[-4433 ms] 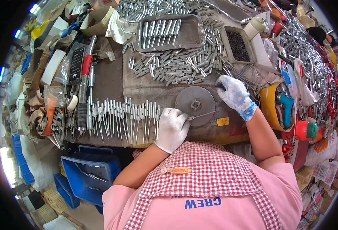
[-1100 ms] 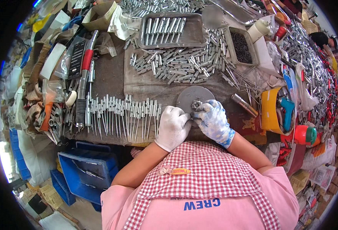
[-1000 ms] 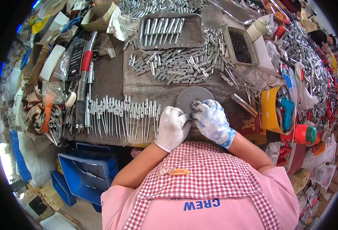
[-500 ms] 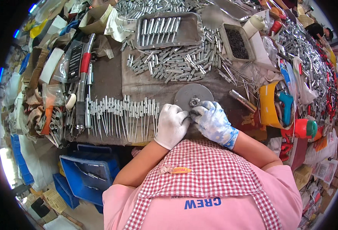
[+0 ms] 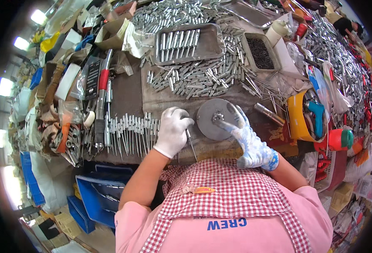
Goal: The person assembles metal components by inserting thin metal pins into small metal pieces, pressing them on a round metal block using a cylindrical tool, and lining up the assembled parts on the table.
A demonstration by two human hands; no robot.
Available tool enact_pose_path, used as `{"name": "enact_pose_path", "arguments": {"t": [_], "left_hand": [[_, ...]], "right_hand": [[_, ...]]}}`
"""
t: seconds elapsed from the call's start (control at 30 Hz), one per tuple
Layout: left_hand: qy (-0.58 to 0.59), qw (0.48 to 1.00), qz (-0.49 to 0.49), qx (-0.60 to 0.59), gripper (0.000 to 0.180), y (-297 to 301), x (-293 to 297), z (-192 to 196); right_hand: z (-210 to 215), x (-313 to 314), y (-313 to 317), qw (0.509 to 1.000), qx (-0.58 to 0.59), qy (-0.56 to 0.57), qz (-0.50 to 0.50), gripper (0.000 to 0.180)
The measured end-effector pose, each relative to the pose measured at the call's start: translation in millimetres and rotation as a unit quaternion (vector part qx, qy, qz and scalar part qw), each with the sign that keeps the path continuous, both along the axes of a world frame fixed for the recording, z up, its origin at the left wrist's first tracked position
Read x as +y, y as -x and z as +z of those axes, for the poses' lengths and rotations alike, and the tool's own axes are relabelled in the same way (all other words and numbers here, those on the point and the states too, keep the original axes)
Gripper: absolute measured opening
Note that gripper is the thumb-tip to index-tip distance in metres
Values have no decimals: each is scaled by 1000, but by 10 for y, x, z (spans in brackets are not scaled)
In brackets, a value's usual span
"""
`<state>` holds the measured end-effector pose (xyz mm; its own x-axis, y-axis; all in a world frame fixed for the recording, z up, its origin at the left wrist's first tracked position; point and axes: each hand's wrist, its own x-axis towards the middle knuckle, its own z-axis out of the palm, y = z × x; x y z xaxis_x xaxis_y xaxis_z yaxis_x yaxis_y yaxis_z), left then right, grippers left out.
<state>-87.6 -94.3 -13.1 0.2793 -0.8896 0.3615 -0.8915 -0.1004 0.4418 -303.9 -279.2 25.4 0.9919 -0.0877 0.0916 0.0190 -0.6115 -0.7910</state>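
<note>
My left hand, in a white glove, is closed on a thin metal rod that slants down toward the table's near edge. Beside it on the left stretches a row of similar thin rods with thicker silver sleeves. My right hand, in a white glove with blue patches, is open with thumb and fingers spread. Its fingertips lie over the right side of a round grey disc. In the middle of that disc sits a little heap of small metal parts, partly next to my index finger.
Beyond the disc lie many loose silver sleeves. A metal tray holds several lined-up sleeves; a second tray holds small dark pieces. On the right are a metal tube and a yellow holder. Blue bins stand below left.
My hands have parted from their meeting place at the disc. The left moved left with a rod showing in it; the right opened and spread its fingers. The whole view shifted slightly.
</note>
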Motion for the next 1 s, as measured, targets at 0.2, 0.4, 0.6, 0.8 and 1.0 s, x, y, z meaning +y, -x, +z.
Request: {"name": "enact_pose_path", "arguments": {"t": [0.2, 0.4, 0.6, 0.8, 1.0], "left_hand": [[-15, 961, -113, 254, 32, 485, -120, 560], [-27, 960, -172, 217, 36, 500, -139, 469], [99, 991, -63, 66, 56, 390, -652, 722], [-119, 985, 119, 20, 43, -164, -959, 73], [-229, 957, 154, -86, 14, -154, -1138, -1]], "right_hand": [[-66, 61, -15, 996, 0, -32, 84, 119], [-3, 81, 25, 978, 68, -117, 160, 94], [250, -376, -221, 987, -29, 67, -141, 47], [28, -1265, -290, 874, 243, 245, -343, 37], [-53, -1332, -547, 865, 332, 266, -267, 34]]}}
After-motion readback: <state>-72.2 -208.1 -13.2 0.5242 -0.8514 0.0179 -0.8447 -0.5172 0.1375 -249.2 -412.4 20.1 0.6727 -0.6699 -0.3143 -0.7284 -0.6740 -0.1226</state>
